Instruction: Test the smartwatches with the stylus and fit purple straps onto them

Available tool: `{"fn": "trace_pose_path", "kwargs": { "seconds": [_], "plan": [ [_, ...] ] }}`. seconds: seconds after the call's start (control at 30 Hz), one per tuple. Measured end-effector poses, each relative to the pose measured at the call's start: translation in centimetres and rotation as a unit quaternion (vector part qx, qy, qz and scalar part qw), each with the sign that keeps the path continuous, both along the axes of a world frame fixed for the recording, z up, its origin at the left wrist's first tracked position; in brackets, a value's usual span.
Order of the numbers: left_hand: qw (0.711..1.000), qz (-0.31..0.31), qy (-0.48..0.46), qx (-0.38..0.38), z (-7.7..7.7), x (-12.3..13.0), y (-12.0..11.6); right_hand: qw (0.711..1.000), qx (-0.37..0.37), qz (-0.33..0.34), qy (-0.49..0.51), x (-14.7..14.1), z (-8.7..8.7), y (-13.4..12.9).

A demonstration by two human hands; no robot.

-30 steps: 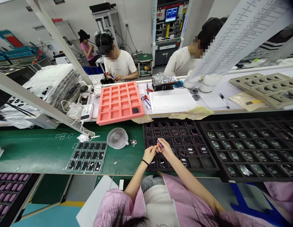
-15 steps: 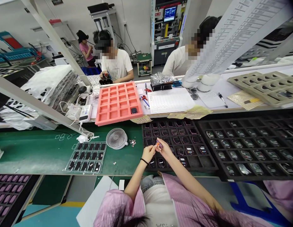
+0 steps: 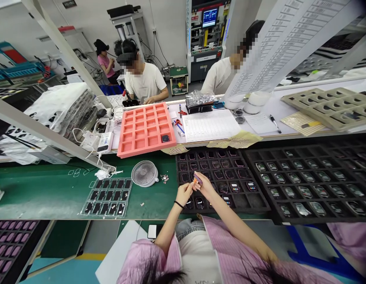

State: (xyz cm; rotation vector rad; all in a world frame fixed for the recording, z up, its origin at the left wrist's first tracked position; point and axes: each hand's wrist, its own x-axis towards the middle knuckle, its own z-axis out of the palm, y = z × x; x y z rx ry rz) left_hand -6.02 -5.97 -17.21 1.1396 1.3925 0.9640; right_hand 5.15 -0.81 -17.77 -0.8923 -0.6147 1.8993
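Above the near part of a black foam tray, my two hands meet. My right hand is closed on a small purple piece with a bit of orange beside it. The fingers of my left hand are pinched together at the orange part, touching or nearly touching it; what they hold is too small to make out. Watch-like units with dark screens fill many compartments of the tray beneath and around my hands.
A small grey fan and a clear tray of black parts are on the left. A pink tray and paper sheet lie on the shelf. Another black tray is at right. People work beyond.
My hands have stayed together over the tray, and the purple piece has turned slightly. The whole view has shifted a little. Across the shelf, a person's hands have moved apart.
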Motion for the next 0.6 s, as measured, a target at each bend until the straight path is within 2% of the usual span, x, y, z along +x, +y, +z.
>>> {"fn": "trace_pose_path", "kwargs": {
  "seconds": [0.13, 0.3, 0.43, 0.6],
  "plan": [
    [1.000, -0.005, 0.009, 0.017, 0.3, -0.2, 0.0, 1.000, 0.006, 0.003, -0.010, 0.4, 0.5, -0.3],
    [1.000, -0.020, -0.014, -0.010, 0.6, -0.2, 0.1, 0.999, -0.006, 0.036, 0.014, 0.2, 0.5, -0.7],
    [0.998, -0.007, -0.057, -0.031, 0.6, 0.2, 0.2, 0.998, -0.014, 0.054, 0.034, -0.4, -0.1, -0.8],
    [0.992, 0.011, -0.106, -0.074, 0.1, 0.3, 0.1, 0.999, -0.010, 0.046, 0.027, -0.4, -1.2, -0.8]
  ]
}}
